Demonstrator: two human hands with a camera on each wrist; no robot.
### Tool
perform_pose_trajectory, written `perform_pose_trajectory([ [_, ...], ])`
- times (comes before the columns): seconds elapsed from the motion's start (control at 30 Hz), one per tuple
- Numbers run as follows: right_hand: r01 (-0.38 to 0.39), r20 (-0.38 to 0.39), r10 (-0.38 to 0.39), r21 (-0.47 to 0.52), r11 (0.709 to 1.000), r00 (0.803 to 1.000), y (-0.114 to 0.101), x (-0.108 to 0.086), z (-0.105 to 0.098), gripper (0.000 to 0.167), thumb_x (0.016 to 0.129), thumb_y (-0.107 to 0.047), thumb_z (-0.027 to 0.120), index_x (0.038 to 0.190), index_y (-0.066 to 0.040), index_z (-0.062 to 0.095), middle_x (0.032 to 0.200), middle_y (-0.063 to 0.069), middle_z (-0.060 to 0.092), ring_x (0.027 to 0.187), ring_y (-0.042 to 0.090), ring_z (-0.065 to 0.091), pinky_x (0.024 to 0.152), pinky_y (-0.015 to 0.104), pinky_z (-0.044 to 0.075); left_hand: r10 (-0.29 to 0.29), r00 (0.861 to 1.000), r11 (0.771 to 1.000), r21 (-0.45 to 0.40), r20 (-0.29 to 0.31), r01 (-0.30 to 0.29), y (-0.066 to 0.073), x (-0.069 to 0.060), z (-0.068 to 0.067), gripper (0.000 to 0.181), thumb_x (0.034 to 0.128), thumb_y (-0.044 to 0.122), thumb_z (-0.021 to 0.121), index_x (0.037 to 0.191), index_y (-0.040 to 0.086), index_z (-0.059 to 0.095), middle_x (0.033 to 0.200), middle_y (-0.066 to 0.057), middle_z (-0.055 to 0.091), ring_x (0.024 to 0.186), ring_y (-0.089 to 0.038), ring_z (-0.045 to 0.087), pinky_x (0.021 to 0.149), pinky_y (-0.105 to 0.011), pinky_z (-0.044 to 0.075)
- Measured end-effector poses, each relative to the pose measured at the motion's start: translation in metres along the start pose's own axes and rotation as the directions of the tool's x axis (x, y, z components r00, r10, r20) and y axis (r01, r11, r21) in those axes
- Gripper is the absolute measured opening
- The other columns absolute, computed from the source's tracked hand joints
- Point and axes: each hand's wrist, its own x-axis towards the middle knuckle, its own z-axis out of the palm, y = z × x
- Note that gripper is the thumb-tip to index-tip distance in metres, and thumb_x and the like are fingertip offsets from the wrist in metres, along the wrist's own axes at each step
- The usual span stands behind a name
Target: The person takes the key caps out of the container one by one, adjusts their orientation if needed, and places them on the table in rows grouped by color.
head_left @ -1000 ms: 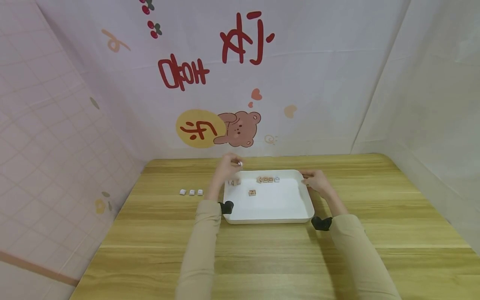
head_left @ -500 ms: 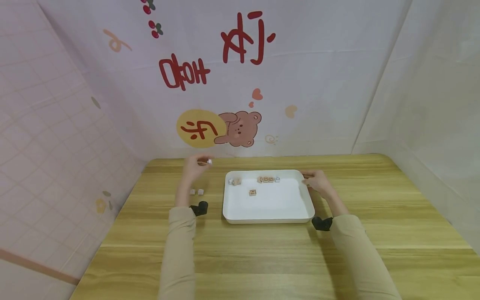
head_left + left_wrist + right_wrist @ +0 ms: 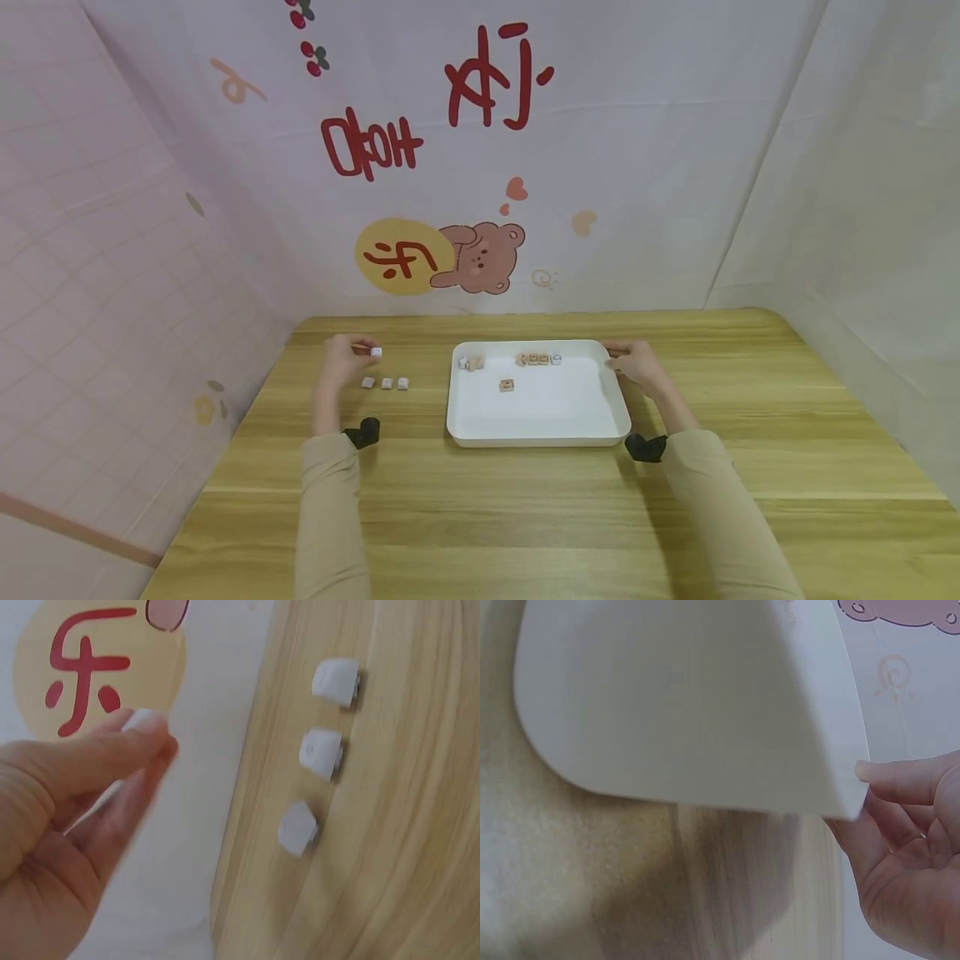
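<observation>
Shifted since the earliest head view: the left hand (image 3: 343, 360), from above the 10 o'clock corner of the shallow white rectangular tray (image 3: 540, 417) to over the light wood-grain table (image 3: 525, 508), at 9 o'clock of the tray; its thumb and fingertips are closed in a pinch on one small white plastic-looking block (image 3: 377, 353), apparently raised, at 12 o'clock of the left end of a row of three similar white blocks (image 3: 387, 383); the right hand (image 3: 637, 364), unmoved, pinches the tray's 2 o'clock corner between thumb and fingers; by judgement, work is partway: three white blocks stand set out, a fourth is not yet put down; still inside lie a white block at 10 o'clock (image 3: 462, 363), a second near 12 o'clock (image 3: 556, 359), small tan blocks (image 3: 533, 359) along the far side, and a lone tan block (image 3: 507, 385) nearer the middle.
</observation>
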Motion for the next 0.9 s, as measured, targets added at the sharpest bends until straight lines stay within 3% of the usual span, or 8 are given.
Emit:
perform_pose_trajectory([
  [0.43,0.0,-0.009,0.0,-0.015,1.0,1.0,0.0,0.001,0.0,0.048,0.097,-0.002,0.044,0.142,0.007,0.034,0.145,0.03,0.037,0.128,0.044,0.045,0.098,0.048,0.049,-0.027,1.0,0.994,0.108,-0.007,0.028,-0.037,-0.011,-0.007,0.025,0.0812,-0.008,0.064,0.106,-0.011,0.066,0.108,-0.03,0.065,0.098,-0.042,0.063,0.087,-0.048,0.052],
  [0.73,0.005,-0.004,-0.005,-0.001,1.0,1.0,0.002,0.001,0.0,0.048,0.096,-0.001,0.044,0.143,0.007,0.034,0.145,0.03,0.037,0.128,0.045,0.044,0.098,0.049,0.048,-0.097,0.995,0.987,0.131,0.011,0.094,-0.05,-0.011,-0.002,0.025,0.0806,-0.006,0.065,0.105,-0.01,0.067,0.1,-0.029,0.066,0.091,-0.034,0.062,0.076,-0.038,0.052],
  [0.9,0.005,-0.007,-0.005,-0.001,1.0,1.0,0.001,0.001,0.001,0.048,0.096,-0.001,0.045,0.142,0.007,0.035,0.144,0.03,0.038,0.128,0.044,0.045,0.097,0.048,0.049,-0.102,0.994,0.986,0.134,0.034,0.097,-0.056,-0.009,0.001,0.022,0.0796,-0.009,0.063,0.101,-0.013,0.065,0.097,-0.03,0.065,0.086,-0.032,0.062,0.069,-0.03,0.05],
])
